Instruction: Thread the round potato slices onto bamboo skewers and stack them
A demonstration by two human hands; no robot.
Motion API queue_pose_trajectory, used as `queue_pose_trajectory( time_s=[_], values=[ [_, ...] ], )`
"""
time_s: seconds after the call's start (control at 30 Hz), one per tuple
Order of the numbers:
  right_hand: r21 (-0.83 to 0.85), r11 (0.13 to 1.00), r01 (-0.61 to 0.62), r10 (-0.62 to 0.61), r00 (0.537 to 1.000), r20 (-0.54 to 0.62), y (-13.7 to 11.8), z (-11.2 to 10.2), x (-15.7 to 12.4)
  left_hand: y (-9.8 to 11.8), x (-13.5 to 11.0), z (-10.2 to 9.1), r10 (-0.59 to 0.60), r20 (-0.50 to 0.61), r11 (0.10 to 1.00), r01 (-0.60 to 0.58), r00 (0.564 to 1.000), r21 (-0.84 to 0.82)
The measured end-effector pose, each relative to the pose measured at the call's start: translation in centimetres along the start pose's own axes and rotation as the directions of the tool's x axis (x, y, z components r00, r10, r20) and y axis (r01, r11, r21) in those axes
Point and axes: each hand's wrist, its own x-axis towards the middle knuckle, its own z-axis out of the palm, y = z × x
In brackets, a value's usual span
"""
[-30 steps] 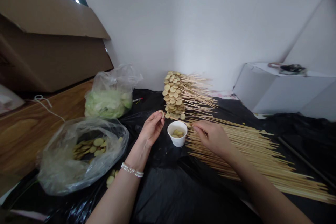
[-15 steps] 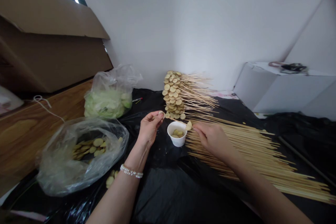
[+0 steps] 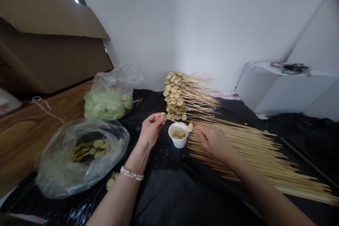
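Note:
My left hand (image 3: 151, 128) is closed in a pinch on a thin potato slice (image 3: 164, 115), at the tip of a bamboo skewer (image 3: 177, 121). My right hand (image 3: 212, 137) is closed on the skewer's other end, and a second potato slice (image 3: 190, 127) sits on it close to those fingers. Below the skewer stands a white cup (image 3: 179, 143) with several slices inside. Just behind it is a stack of skewered potato slices (image 3: 174, 93), their bare sticks pointing right. Loose bamboo skewers (image 3: 246, 152) lie spread beneath and beyond my right hand.
An open clear plastic bag (image 3: 63, 169) of potato slices lies at the left, with a few slices beside it. Behind it stands a bag of pale green vegetables (image 3: 108, 106). A cardboard box (image 3: 53, 60) and a white box (image 3: 278, 91) flank the black plastic sheet (image 3: 164, 194).

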Motion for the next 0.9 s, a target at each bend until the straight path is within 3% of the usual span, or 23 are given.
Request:
queue_pose_trajectory(
  time_s=[0.2, 0.37, 0.63, 0.9],
  values=[
    [-0.165, 0.986, 0.018, -0.032, 0.996, -0.088, -0.2, 0.4, -0.4, 0.1, -0.2, 0.2, 0.019, -0.013, 1.0, -0.018, 1.0, 0.022],
    [-0.273, 0.961, 0.05, -0.074, 0.994, -0.078, -0.5, 0.4, -0.6, 0.1, -0.3, 0.2, 0.021, -0.011, 0.999, -0.021, 1.0, 0.037],
    [-0.235, 0.972, -0.016, 0.025, 0.999, 0.039, -1.3, 0.2, -0.6, 0.0, -0.3, 0.2, 0.03, -0.022, 0.998, -0.029, 0.999, 0.057],
    [-0.13, 0.991, -0.039, 0.035, 0.999, -0.032, -0.4, -0.4, -0.3, 0.3, -0.3, 0.3, 0.024, 0.016, 1.0, -0.024, 1.0, 0.01]
  ],
)
